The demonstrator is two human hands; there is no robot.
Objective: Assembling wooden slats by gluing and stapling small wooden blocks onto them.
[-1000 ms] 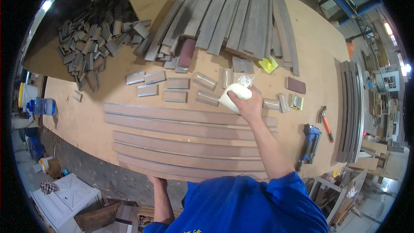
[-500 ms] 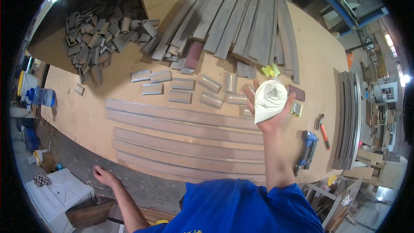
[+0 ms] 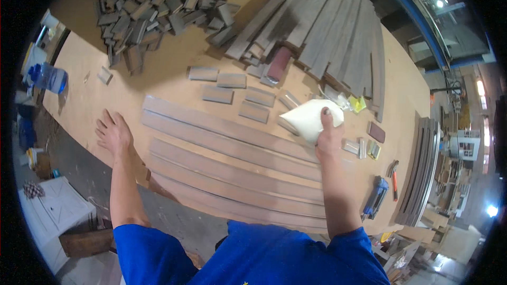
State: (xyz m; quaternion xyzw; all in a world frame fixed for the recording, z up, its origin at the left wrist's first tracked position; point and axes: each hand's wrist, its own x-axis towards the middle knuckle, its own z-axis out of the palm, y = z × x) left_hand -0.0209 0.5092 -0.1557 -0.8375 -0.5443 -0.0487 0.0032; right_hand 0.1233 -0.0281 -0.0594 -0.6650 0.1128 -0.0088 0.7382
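Note:
My right hand (image 3: 329, 136) grips a plump white cone-shaped bag (image 3: 305, 117), thumb lying across its top and the pointed end aimed left. What fills the bag is hidden. Below it, long flat wooden strips (image 3: 232, 150) lie side by side on the table. Small wooden pieces (image 3: 231, 80) sit in loose rows just beyond these strips. Over the table's near left edge, my left hand (image 3: 114, 133) is open with fingers spread, holding nothing.
Grey planks (image 3: 322, 26) are stacked at the back, near a heap of small wood pieces (image 3: 153, 13). A dark red roll (image 3: 278, 65) lies before the planks. To the right are a blue nail gun (image 3: 375, 198), a red-handled hammer (image 3: 394, 182) and stacked strips (image 3: 420, 171). A water jug (image 3: 50, 78) stands left.
My left hand has come up from beside the table to over its left edge, and its fingers have spread. The bag has turned in my right hand, from tip toward me to tip left.

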